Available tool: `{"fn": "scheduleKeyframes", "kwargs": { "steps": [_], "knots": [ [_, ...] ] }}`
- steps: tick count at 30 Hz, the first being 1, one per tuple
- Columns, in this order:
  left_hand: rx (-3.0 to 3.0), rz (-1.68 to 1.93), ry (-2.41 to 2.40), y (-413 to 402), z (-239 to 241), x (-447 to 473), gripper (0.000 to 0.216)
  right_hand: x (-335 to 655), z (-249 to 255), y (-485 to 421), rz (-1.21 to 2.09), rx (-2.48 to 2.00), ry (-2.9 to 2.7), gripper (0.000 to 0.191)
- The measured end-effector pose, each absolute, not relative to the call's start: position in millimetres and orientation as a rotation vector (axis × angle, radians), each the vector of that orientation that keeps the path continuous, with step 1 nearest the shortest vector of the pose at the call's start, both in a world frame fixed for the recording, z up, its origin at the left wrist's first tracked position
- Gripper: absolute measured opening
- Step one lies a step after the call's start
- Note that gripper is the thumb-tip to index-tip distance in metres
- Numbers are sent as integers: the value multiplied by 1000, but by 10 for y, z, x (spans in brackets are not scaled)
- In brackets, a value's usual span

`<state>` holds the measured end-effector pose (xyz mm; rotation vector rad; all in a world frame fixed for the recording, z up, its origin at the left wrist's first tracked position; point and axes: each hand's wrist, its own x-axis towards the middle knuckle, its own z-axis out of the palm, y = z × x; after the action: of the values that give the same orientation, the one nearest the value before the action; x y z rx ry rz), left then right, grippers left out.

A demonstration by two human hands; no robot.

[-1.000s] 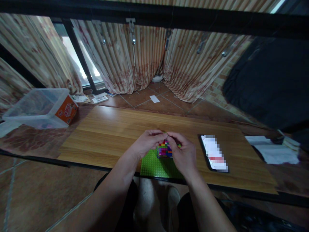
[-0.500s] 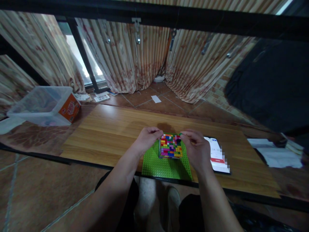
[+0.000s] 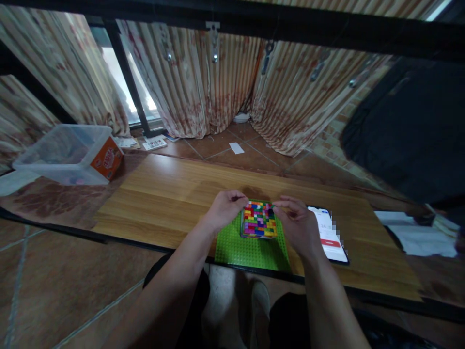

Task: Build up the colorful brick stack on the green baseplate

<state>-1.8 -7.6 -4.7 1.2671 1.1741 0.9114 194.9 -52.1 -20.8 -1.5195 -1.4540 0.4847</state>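
A block of many-coloured toy bricks [image 3: 258,225] stands on a green studded baseplate [image 3: 232,252] at the table's front edge. My left hand [image 3: 227,209] is closed, its thumb and fingertips pinched at the block's back left corner. At the back right corner my right hand [image 3: 296,223] is pinched too, thumb and forefinger together at a small green toy brick that is barely visible between the tips. Whether that brick touches the block I cannot tell. The fingers partly cover both back corners.
A phone [image 3: 332,242] with a lit screen lies on the wooden table [image 3: 163,198], close to my right wrist. On the floor at left is a clear plastic bin [image 3: 65,165] with an orange label. Papers [image 3: 417,237] lie at right.
Both hands stay at the block's back corners. The green brick at my right fingertips shows less than before. The whole view has shifted slightly.
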Motion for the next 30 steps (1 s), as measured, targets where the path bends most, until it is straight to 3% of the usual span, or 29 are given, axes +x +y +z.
{"fn": "scheduleKeyframes", "kwargs": {
  "steps": [30],
  "knots": [
    [1314,876,1160,-93,-30,-22,15,1878,-256,-540,497,-1545,-1559,19]
  ]
}}
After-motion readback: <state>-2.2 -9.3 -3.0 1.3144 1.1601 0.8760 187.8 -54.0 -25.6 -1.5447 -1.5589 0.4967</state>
